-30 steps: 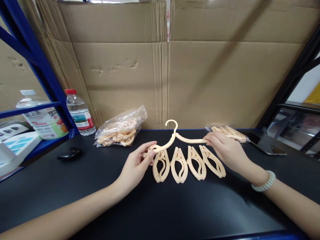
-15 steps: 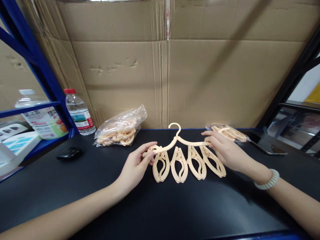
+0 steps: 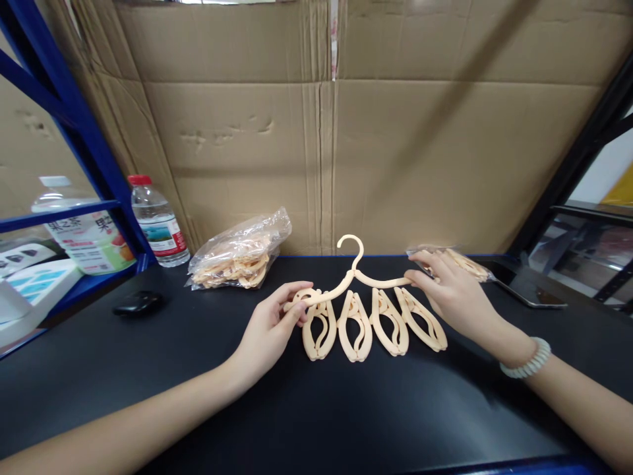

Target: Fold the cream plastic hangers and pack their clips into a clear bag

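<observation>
— What moved? The hanger's hook has swung slightly right since a second ago.

— And the hands? The left hand pinches its left end; the right hand grips the right arm, above four clips lying on the table.

— Containers? Two clear bags, the left bag and the right bag, hold more peach parts.

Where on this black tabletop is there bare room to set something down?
Bare: the near strip of the table between the forearms, and the patch between the black object and the left hand. Crowded: mid-back, where both hands, right hand, hold the hanger over four clips, flanked by bags.
</observation>
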Demonstrator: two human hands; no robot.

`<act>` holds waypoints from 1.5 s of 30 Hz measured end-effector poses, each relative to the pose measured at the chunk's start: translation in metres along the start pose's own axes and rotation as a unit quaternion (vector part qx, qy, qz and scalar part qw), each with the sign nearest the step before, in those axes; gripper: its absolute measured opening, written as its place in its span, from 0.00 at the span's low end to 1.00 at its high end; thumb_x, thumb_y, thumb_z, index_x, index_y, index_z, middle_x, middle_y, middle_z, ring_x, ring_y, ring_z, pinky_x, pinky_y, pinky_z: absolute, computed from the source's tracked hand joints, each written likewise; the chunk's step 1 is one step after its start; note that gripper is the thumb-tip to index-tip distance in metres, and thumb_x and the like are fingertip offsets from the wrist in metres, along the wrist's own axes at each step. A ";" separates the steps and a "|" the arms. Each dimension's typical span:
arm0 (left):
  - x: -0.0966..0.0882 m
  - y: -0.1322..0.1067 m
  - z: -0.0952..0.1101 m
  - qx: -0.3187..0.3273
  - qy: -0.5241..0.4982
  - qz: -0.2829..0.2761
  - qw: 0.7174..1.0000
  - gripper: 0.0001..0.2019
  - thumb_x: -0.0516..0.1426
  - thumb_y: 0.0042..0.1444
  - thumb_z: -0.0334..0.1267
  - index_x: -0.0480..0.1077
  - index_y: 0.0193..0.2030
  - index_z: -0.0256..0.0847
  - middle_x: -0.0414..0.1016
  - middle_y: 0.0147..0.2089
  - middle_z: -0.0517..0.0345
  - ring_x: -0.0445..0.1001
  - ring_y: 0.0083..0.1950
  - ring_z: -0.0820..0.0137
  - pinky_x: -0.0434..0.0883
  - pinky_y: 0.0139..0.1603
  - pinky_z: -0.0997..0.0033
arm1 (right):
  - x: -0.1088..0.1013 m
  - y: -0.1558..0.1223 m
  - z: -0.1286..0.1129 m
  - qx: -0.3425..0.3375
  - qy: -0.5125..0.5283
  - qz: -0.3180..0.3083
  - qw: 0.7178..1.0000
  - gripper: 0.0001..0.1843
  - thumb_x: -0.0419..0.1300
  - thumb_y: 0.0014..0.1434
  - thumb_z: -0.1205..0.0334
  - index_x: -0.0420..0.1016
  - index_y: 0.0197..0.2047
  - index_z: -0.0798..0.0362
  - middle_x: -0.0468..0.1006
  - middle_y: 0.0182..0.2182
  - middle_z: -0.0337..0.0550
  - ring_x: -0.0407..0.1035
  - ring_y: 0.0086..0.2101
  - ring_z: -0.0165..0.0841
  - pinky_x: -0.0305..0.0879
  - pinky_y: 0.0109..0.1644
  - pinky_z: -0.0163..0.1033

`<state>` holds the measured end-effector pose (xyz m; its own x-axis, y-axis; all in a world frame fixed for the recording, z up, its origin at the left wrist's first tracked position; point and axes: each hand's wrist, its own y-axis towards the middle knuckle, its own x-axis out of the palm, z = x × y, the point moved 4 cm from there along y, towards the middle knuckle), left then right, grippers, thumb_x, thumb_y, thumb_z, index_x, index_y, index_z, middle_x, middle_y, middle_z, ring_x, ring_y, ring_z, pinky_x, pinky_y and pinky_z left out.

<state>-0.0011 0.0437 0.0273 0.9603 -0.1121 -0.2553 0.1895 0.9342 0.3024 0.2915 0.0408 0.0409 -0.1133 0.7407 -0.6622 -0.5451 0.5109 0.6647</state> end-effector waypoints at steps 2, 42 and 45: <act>0.000 0.000 0.000 0.001 -0.002 0.000 1.000 0.18 0.58 0.56 0.45 0.70 0.50 0.37 0.73 0.34 0.57 0.72 0.32 0.69 0.73 0.39 0.68 | -0.002 0.000 0.000 0.011 -0.005 0.010 1.000 0.19 0.43 0.62 0.76 0.74 0.43 0.56 0.70 0.51 0.60 0.67 0.47 0.48 0.70 0.44 0.54; -0.005 0.000 0.000 -0.030 -0.123 0.074 0.989 0.18 0.63 0.54 0.44 0.70 0.49 0.36 0.75 0.37 0.57 0.74 0.36 0.72 0.75 0.44 0.72 | 0.016 -0.006 0.012 0.282 0.655 0.035 0.701 0.16 0.65 0.60 0.55 0.75 0.50 0.48 0.78 0.42 0.46 0.75 0.38 0.36 0.77 0.45 0.45; -0.005 0.000 0.005 -0.020 -0.122 0.071 0.990 0.17 0.64 0.53 0.42 0.71 0.47 0.37 0.75 0.36 0.58 0.74 0.34 0.73 0.74 0.42 0.72 | 0.017 -0.005 0.010 0.280 0.688 0.029 0.669 0.16 0.63 0.61 0.53 0.73 0.51 0.48 0.77 0.42 0.46 0.74 0.40 0.37 0.76 0.47 0.47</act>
<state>-0.0049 0.0429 0.0331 0.9985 -0.0528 0.0174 0.0458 0.9587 0.2809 0.3008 0.0549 0.0294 -0.9881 -0.1393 -0.0653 -0.1535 0.8671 0.4738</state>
